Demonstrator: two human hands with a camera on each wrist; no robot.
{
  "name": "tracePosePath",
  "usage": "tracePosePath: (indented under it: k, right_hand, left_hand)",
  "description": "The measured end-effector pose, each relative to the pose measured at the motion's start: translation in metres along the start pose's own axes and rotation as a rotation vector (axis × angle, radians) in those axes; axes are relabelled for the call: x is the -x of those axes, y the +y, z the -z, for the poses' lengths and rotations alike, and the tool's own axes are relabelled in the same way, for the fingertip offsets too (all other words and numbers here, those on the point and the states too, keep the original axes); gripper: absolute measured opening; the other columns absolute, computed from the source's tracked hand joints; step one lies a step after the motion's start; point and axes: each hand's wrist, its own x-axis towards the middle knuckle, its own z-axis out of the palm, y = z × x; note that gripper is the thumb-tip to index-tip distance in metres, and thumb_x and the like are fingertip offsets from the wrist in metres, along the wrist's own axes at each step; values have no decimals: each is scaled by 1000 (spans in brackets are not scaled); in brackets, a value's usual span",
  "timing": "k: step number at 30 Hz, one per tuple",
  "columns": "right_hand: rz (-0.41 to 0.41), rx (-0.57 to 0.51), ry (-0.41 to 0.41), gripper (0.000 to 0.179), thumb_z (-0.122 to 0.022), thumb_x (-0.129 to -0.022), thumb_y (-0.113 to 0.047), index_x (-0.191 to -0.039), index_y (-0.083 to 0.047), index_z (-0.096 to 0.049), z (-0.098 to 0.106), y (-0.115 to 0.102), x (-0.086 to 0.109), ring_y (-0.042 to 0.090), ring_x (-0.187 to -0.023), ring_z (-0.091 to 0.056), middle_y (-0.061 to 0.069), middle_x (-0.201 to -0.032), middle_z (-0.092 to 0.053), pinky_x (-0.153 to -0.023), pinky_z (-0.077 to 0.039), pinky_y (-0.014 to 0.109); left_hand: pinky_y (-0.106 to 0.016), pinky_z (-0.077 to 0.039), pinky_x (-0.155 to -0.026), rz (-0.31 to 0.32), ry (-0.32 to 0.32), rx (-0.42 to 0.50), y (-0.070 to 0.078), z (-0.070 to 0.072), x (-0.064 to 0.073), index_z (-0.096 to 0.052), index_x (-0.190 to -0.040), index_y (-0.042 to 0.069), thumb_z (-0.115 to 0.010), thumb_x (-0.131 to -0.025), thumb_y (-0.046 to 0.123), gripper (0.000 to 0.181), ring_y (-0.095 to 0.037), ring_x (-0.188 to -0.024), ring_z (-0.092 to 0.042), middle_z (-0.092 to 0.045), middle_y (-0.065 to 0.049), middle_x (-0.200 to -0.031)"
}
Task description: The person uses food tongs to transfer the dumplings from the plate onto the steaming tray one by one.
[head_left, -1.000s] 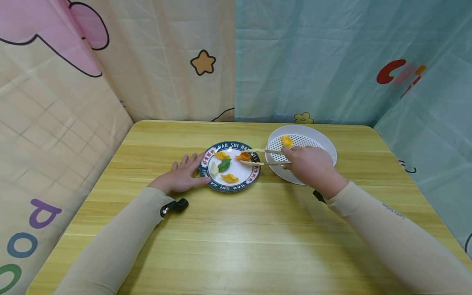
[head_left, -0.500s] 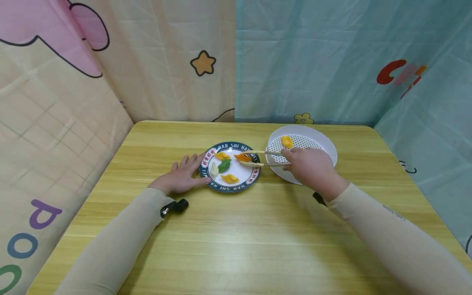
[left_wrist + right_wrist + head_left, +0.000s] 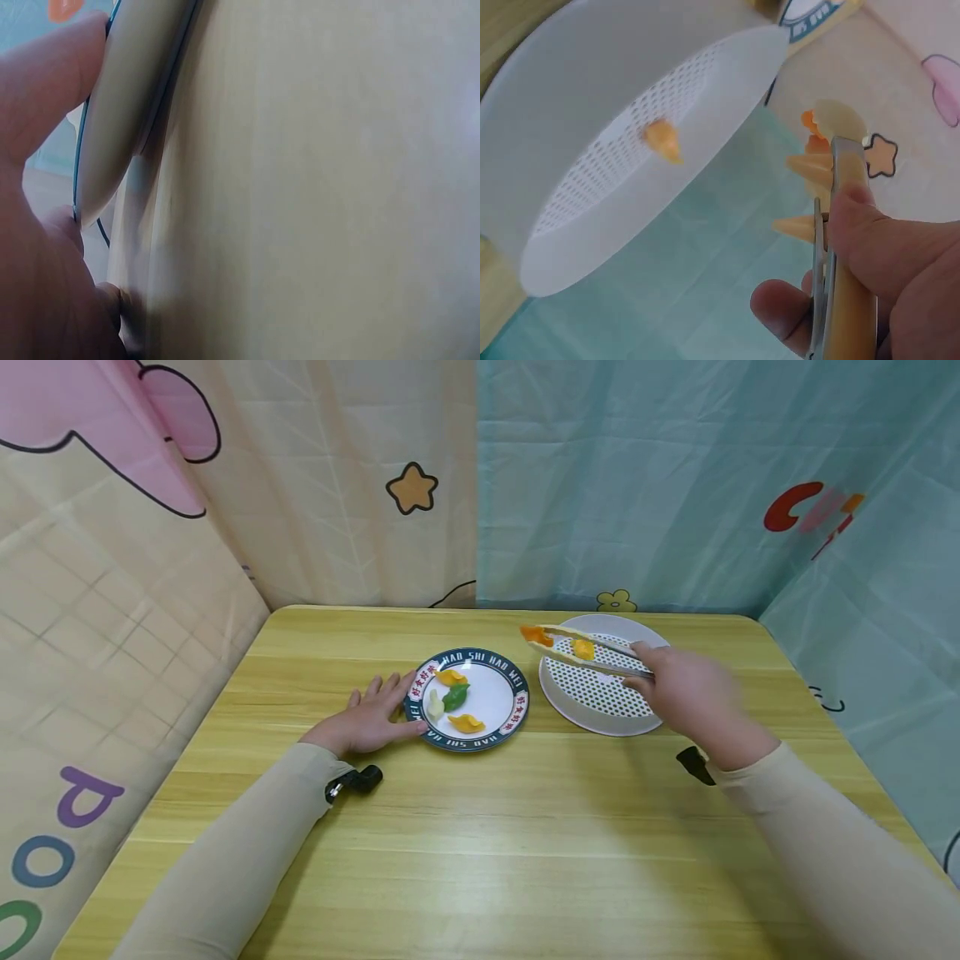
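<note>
My right hand (image 3: 693,702) grips a pair of tongs (image 3: 592,666) with metal arms and pale tips. Between those tips an orange toy dumpling (image 3: 536,636) is pinched, in the air over the gap between plate and basket. In the right wrist view, the thumb lies on one arm of the tongs (image 3: 851,307), and the orange dumpling (image 3: 808,120) is mostly hidden behind a tip. My left hand (image 3: 367,718) rests with spread fingers at the left side of a blue-rimmed plate (image 3: 495,697); in the left wrist view its thumb (image 3: 56,75) touches the plate's rim (image 3: 124,112).
On the plate lie two yellow dumplings (image 3: 467,723), a green one (image 3: 455,697) and a whitish one (image 3: 436,705). A white perforated basket (image 3: 600,720) stands right of the plate, with one yellow dumpling (image 3: 582,649) inside. Printed curtains (image 3: 615,485) hang behind the wooden table (image 3: 480,827).
The tongs have lifted the orange dumpling off the plate. My right hand has moved to the right and raised the tips over the basket's left side. The left hand has stayed still.
</note>
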Motion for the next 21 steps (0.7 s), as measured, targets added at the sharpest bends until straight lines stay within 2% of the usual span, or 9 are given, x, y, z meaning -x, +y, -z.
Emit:
tracePosePath:
  k: [2, 4, 9, 17, 21]
  right_hand:
    - [-50, 7, -29, 61, -69, -102, -37, -151, -4, -54, 1, 14, 3, 41, -89, -71, 30, -128, -69, -54, -50, 46]
    - [-93, 14, -47, 62, -68, -103, -37, -151, -3, -52, 0, 28, 5, 39, -85, -69, 32, -127, -69, -53, -49, 46]
    - [-158, 31, -100, 59, -66, -104, -37, -149, -2, -52, -4, 53, 9, 42, -91, -68, 33, -126, -68, -57, -52, 49]
    - [-252, 33, -187, 48, -66, -103, -41, -133, -3, -56, -13, 72, 8, 36, -79, -61, 27, -102, -68, -52, -47, 44]
    - [-277, 45, -230, 49, -65, -103, -43, -134, -5, -57, -16, 75, 6, 34, -75, -59, 25, -99, -67, -52, -47, 43]
  left_hand:
    - [-75, 9, -124, -2, 0, 2, 0, 0, 1, 6, -171, 29, -52, -94, 80, 108, -49, -161, 14, 6, -18, -178]
    - [-75, 9, -124, -4, 1, 0, 1, 0, 1, 7, -171, 29, -52, -94, 79, 108, -49, -161, 15, 6, -19, -178]
    - [-75, 9, -124, -1, 1, -3, 2, 1, 2, 6, -171, 28, -52, -95, 79, 108, -49, -161, 15, 5, -19, -178]
    - [-75, 9, -124, 0, 3, 1, 2, 0, 3, 5, -171, 27, -52, -95, 78, 108, -50, -161, 14, 4, -19, -178]
    - [-75, 8, -124, -10, 10, 4, 2, 0, 3, 6, -171, 27, -53, -95, 78, 108, -49, -161, 14, 5, -19, -178]
